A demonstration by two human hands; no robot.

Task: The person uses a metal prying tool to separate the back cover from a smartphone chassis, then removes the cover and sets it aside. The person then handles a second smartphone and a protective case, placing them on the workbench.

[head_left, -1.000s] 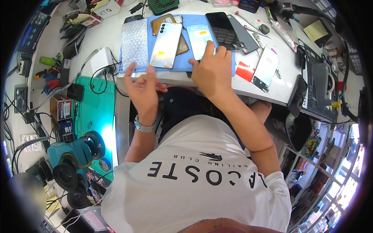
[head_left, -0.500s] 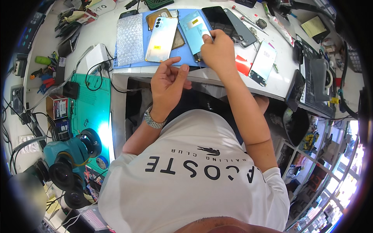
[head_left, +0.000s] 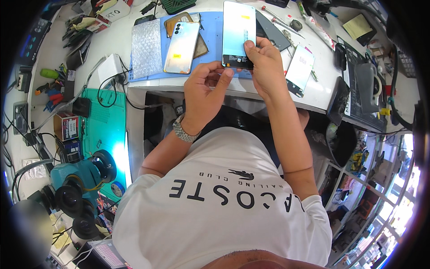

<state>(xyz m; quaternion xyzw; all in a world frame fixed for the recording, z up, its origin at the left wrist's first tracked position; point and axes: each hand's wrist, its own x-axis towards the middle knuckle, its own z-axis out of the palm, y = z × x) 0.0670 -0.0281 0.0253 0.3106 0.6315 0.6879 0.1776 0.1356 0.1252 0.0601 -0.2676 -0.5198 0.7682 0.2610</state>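
A phone display panel (head_left: 237, 33), silvery blue on its back with a black lower strip and a yellow sticker, is held up over the mat's front edge. My right hand (head_left: 267, 67) grips its lower right side, thumb on the back face. At the lower left corner, my left hand (head_left: 204, 94) has its fingers and thumb closed on the panel's bottom edge; some fingertips are hidden. Left of it, a silver phone (head_left: 182, 48) with several camera lenses and a yellow sticker lies on the blue mat (head_left: 210, 29).
Bubble wrap (head_left: 146, 49) and brown phone parts (head_left: 201, 47) lie on the mat. To the right are a dark phone (head_left: 277, 33), another display panel (head_left: 301, 67), screwdrivers (head_left: 275, 17) and a tube (head_left: 320, 32). A microscope (head_left: 78, 179) stands left beside a green mat (head_left: 105, 116).
My right hand has lifted the display panel off the mat and turned it more upright. My left hand has moved up and right to its bottom corner and closed there.
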